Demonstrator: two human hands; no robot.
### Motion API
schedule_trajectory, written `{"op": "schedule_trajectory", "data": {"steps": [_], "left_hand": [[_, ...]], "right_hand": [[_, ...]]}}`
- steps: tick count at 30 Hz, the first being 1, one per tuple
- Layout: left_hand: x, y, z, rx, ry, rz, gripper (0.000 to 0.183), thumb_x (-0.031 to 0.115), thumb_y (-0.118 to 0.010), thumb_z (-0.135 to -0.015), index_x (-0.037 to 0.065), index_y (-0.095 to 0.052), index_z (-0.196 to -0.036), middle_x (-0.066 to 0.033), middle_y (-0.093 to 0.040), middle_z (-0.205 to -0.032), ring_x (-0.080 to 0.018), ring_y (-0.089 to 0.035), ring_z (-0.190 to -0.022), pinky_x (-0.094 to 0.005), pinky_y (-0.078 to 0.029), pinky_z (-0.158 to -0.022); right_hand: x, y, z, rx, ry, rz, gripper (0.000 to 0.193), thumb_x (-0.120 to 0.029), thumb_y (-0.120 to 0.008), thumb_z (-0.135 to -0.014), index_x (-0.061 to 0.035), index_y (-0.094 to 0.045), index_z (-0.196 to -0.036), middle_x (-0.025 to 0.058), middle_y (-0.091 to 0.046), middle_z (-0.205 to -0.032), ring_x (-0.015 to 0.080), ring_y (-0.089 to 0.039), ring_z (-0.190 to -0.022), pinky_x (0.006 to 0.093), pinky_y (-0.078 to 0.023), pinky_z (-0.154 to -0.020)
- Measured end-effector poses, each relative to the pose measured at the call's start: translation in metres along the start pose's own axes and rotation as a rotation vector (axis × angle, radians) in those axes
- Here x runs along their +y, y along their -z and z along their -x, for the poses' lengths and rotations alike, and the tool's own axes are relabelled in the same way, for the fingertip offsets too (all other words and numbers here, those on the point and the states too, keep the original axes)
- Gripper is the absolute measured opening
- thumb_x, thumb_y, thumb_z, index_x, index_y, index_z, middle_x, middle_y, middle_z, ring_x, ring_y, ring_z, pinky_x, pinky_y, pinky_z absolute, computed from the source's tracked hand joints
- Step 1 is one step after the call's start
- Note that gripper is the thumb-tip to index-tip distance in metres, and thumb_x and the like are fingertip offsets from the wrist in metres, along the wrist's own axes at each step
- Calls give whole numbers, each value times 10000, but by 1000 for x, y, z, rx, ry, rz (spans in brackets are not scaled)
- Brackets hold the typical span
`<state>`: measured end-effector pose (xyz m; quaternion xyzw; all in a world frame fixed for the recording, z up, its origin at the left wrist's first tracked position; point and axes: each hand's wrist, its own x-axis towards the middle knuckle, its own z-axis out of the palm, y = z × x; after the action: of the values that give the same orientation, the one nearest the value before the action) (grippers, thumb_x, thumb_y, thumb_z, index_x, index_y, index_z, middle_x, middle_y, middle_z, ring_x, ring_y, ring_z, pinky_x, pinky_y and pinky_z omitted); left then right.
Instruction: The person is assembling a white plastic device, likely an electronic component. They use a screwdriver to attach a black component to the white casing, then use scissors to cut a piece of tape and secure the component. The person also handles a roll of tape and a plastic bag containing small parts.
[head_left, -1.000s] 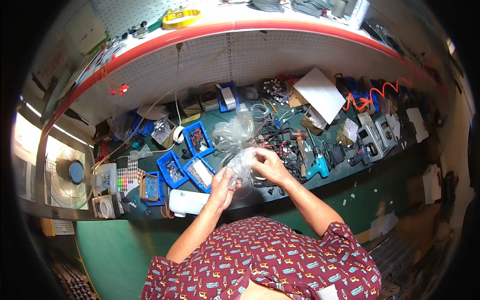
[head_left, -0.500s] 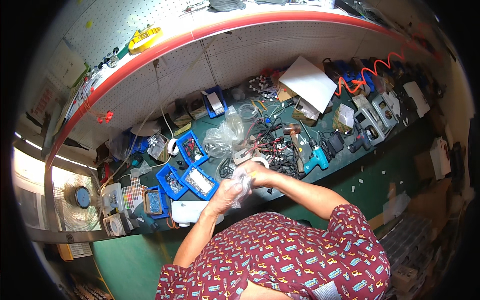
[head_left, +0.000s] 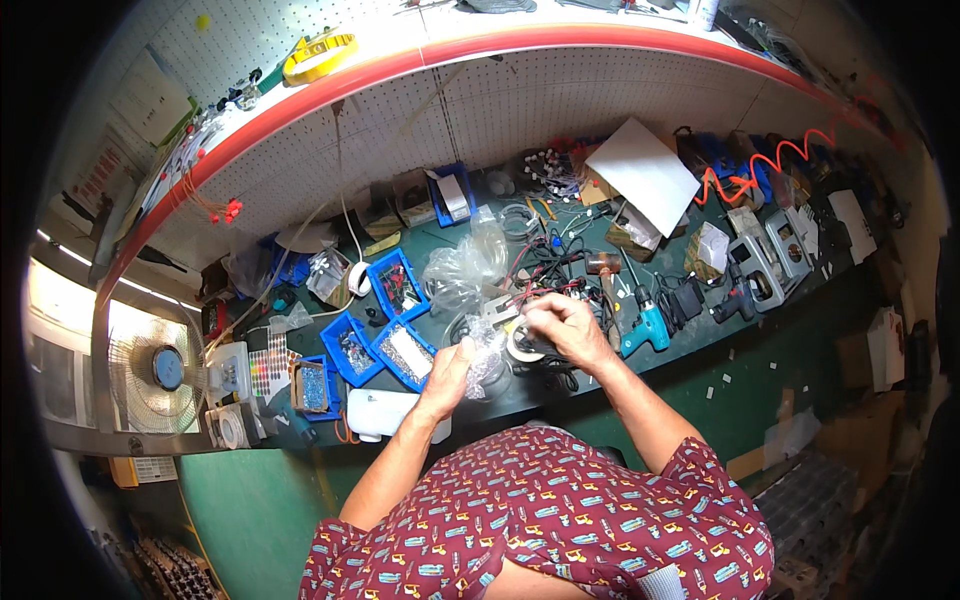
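Observation:
My left hand is closed around a crumpled piece of clear bubble wrap, held above the bench's front edge. Apart from it, up and to the right, is my right hand with its fingers curled in a pinch. Whatever those fingertips hold, if anything, is too small to make out. A pale roll of tape lies on the bench between the two hands, partly behind the wrap. Tangled black and red cables spread just beyond my right hand.
Blue bins of small parts stand to the left, near a white plastic housing. A teal cordless drill and a hammer lie to the right. Clear plastic bags are heaped farther back. A fan stands far left.
My right hand has come away from the wrap, moving right and slightly up. The wrap stays in my left hand. The whole view has shifted a little.

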<state>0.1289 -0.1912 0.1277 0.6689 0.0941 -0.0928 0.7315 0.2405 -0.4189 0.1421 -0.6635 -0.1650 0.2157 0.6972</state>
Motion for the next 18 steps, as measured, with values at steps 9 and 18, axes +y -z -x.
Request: {"op": "schedule_trajectory", "data": {"steps": [9, 18], "left_hand": [[-5, 25, 34, 5, 64, -95, 460, 379, -477, -1090, -27, -676, -1003, 7, -622, -812, -73, -507, -727, -284, -431, -639], [-72, 145, 235, -405, 948, -1230, 561, 577, -637, -883, 42, -748, -1008, -209, -727, -999, -380, -700, -994, -464, -552, -875]], "right_hand": [[13, -15, -5, -256, -139, -65, 191, -216, -668, -979, -25, -678, -960, 35, -710, -880, 95, -638, -834, 266, -512, -786], [32, 12, -29, -140, -155, -130, 216, -240, -656, -1004, -26, -665, -1029, 30, -697, -881, 99, -627, -841, 264, -493, -823]]}}
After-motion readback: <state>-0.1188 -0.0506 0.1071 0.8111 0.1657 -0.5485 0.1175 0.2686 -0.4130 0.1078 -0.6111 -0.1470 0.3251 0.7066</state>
